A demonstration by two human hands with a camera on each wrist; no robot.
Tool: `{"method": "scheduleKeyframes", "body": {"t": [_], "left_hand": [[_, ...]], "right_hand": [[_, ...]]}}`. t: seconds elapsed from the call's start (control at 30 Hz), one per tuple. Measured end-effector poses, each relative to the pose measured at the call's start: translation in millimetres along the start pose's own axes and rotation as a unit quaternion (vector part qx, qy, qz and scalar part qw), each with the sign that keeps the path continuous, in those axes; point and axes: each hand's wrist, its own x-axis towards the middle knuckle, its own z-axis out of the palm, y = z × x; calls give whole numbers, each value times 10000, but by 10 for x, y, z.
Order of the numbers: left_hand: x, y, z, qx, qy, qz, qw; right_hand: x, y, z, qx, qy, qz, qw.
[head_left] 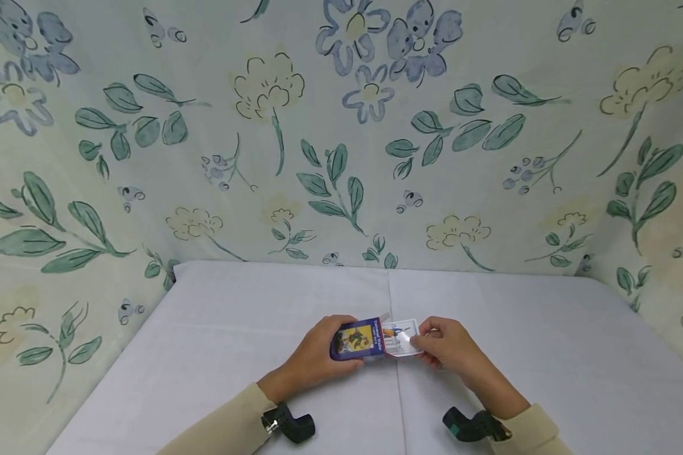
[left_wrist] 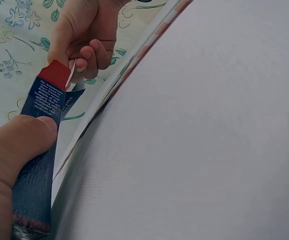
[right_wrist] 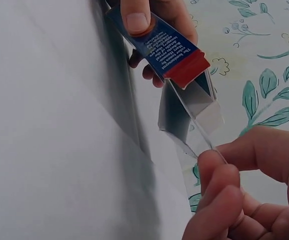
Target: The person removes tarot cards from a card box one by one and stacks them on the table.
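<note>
My left hand [head_left: 320, 349] grips a small blue card box [head_left: 355, 340] with a yellow picture on its front, thumb along one narrow side. A picture card [head_left: 399, 337] with a white border sticks out of the box's right end. My right hand [head_left: 452, 346] pinches the card's outer edge between thumb and fingers. In the right wrist view the card shows edge-on as a thin sheet, and the box's end flaps, one a red flap [right_wrist: 188, 69], stand folded out around the opening. Printed text lines the box's side [left_wrist: 45, 100] in the left wrist view.
A white cloth [head_left: 250, 303] with a crease down its middle covers the table under both hands. Behind it and at both sides hangs a floral curtain [head_left: 370, 158]. Black wrist cameras [head_left: 296, 424] sit at both beige sleeves.
</note>
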Motion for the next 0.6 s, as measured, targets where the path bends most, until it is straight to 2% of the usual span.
{"method": "scheduleKeyframes", "body": {"t": [0.3,0.6], "left_hand": [[-2,7,-13,-75,58,-51,9999],[1,-9,-8,-88,139,57,9998]], "right_hand": [[33,54,-47,-174,128,-34,9998],[20,57,-79,-162,102,33,9998]]}}
